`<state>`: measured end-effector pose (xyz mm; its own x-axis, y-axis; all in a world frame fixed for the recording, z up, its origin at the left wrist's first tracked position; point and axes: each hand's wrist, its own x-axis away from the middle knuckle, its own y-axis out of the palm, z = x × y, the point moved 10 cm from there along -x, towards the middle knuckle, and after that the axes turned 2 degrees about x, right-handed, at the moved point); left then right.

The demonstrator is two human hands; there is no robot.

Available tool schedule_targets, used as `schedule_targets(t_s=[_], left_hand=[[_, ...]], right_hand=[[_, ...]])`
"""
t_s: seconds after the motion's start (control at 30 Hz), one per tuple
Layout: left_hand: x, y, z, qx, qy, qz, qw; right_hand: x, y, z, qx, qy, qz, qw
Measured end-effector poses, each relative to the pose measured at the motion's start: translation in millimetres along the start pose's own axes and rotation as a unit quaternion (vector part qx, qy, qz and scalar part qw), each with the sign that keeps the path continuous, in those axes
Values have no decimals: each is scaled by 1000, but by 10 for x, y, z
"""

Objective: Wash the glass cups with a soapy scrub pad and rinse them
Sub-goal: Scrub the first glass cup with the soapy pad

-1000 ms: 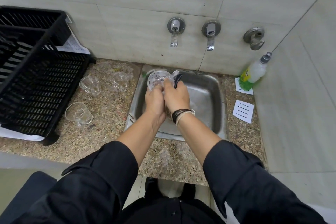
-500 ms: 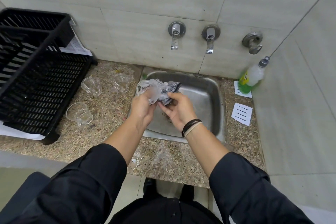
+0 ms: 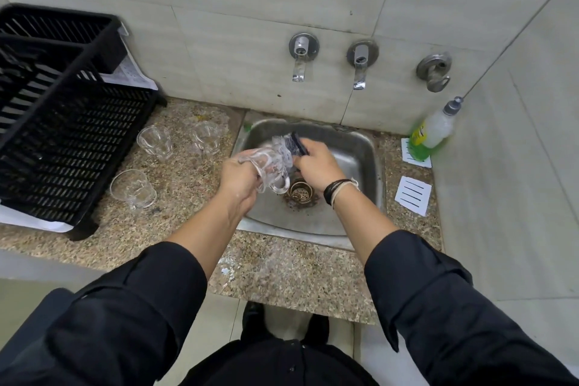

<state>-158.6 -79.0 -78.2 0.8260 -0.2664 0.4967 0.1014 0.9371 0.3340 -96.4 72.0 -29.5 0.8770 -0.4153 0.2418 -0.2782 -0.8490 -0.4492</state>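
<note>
Over small steel sink [image 3: 360, 147]: left hand [image 3: 239, 177] grips clear glass handled cup [image 3: 271, 166], fingers curled round it; right hand [image 3: 316, 163] pinches dark soapy scrub pad [image 3: 296, 144] against cup. Three clear glass cups [image 3: 155, 142] stand on speckled granite counter [image 3: 282, 269].

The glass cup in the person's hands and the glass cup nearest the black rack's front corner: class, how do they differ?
The held cup is gripped by the left hand over the sink; the counter cup rests untouched on the granite. The held cup is soapy, with the right hand working a scrub pad on it; the counter cup looks clear. Both are transparent glass.
</note>
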Motion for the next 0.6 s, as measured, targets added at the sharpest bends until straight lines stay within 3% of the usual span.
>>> schedule_targets(t_s=[0.13, 0.27, 0.37, 0.6], left_hand=[[-33, -10, 136, 20, 21, 16, 999], [27, 198, 130, -56, 47, -38, 997], [-1, 185, 217, -35, 61, -13, 997], [-46, 277, 342, -66, 89, -22, 994]], right_hand=[[1, -86, -98, 50, -48, 14, 998], [-81, -171, -57, 19, -29, 18, 999], [-98, -238, -212, 13, -68, 39, 997], [-64, -233, -114, -18, -39, 31, 999]])
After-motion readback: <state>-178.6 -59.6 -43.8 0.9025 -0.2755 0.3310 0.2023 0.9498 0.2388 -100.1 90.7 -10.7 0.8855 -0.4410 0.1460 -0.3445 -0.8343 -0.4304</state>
